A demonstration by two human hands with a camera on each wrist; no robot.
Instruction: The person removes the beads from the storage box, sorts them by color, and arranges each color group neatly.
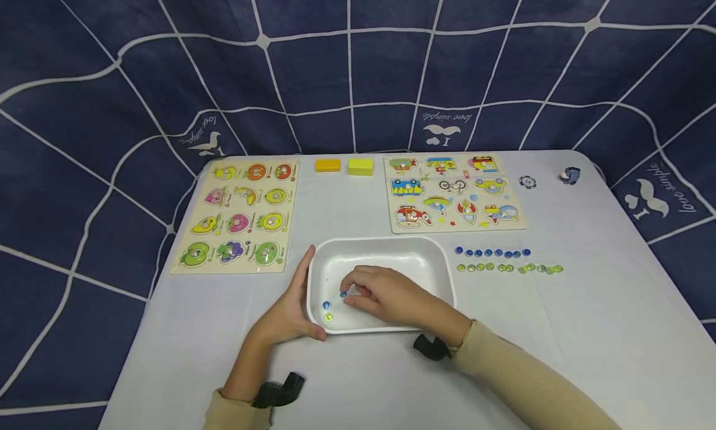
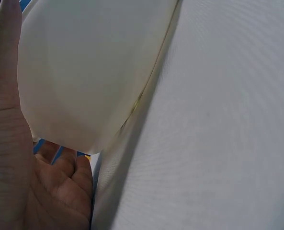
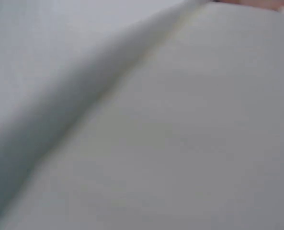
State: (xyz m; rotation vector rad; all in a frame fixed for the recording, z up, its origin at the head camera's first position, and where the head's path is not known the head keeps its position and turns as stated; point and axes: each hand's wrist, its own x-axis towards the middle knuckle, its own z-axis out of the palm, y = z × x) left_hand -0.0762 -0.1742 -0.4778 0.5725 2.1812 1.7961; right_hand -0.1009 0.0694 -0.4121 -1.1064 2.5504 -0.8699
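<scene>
A white tray (image 1: 386, 240) stands at the middle of the table. Along its left end lies my left hand (image 1: 285, 312), fingers straight against the wall and thumb at the near corner. The left wrist view shows that hand (image 2: 60, 191) beside the tray's outer wall (image 2: 94, 72). Inside the tray, my right hand (image 1: 386, 293) pinches a small blue marble (image 1: 344, 295) between thumb and forefinger, low over the floor. Close by lie another blue marble (image 1: 327, 305) and a yellow-green marble (image 1: 329, 317). The right wrist view is blurred and shows mostly the tray's wall (image 3: 180, 134).
Right of the tray run a row of blue marbles (image 1: 488, 253) and a row of yellow-green marbles (image 1: 490, 266). Behind are a fruit puzzle board (image 1: 268, 237), a vehicle puzzle board (image 1: 431, 225), an orange block (image 1: 327, 165), a yellow block (image 1: 360, 166) and a round chip (image 1: 527, 182).
</scene>
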